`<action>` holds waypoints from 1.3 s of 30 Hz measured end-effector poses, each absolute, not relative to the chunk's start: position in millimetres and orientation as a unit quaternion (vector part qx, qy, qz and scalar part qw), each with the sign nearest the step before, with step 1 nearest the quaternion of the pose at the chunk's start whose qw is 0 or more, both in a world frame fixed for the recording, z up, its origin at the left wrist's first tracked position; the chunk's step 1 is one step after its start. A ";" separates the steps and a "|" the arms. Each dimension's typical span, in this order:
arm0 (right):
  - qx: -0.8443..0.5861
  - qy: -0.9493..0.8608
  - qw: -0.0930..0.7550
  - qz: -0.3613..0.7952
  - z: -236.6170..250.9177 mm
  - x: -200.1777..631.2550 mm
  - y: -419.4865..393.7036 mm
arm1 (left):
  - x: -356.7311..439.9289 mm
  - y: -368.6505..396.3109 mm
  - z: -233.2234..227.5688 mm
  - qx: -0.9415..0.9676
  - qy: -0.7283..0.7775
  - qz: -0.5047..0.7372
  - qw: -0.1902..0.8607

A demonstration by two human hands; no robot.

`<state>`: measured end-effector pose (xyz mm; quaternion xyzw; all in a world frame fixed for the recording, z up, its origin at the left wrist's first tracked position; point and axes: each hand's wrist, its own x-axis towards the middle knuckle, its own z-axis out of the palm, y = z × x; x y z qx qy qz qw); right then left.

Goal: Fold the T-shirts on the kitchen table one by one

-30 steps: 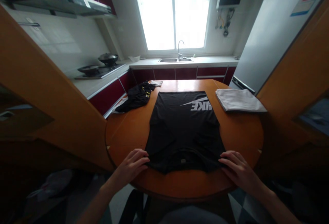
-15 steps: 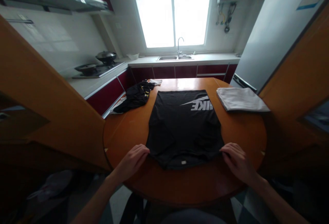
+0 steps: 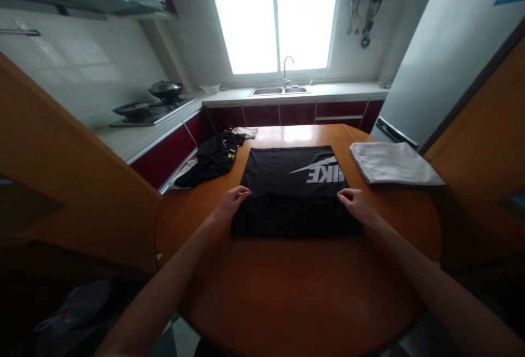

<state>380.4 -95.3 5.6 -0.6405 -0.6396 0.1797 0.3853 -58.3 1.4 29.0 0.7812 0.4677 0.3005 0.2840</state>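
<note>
A black T-shirt (image 3: pixel 293 174) with a white printed logo lies on the round wooden table (image 3: pixel 287 291). Its near part is folded up over the middle, so the shirt is shorter than before. My left hand (image 3: pixel 232 204) pinches the folded layer at its left corner. My right hand (image 3: pixel 355 204) pinches the same layer at its right corner. Both hands rest on the shirt, about halfway up it.
A folded white cloth (image 3: pixel 394 163) lies at the table's right. A crumpled black garment (image 3: pixel 213 157) hangs over the far left edge. Beyond are a counter with a sink (image 3: pixel 279 91), a stove with pans (image 3: pixel 143 110) and a fridge (image 3: pixel 447 62).
Both hands gripped the shirt's near edge and carried it away from me, folding the near part over the middle. The camera tilted forward.
</note>
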 end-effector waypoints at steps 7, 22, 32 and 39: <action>-0.688 -0.621 0.320 0.196 -11.6 383.9 -83.0 | -69.8 14.0 13.8 0.784 0.480 0.230 0.320; -0.664 -0.627 0.362 0.187 9.9 402.3 12.5 | -57.6 86.2 19.9 0.748 0.510 0.310 0.289; -0.661 -0.636 0.360 0.170 -16.3 401.4 35.6 | -56.0 96.6 -5.2 0.743 0.521 0.353 0.226; -0.669 -0.661 0.315 0.132 -20.2 400.2 35.1 | -54.0 98.9 -10.4 0.760 0.522 0.338 0.191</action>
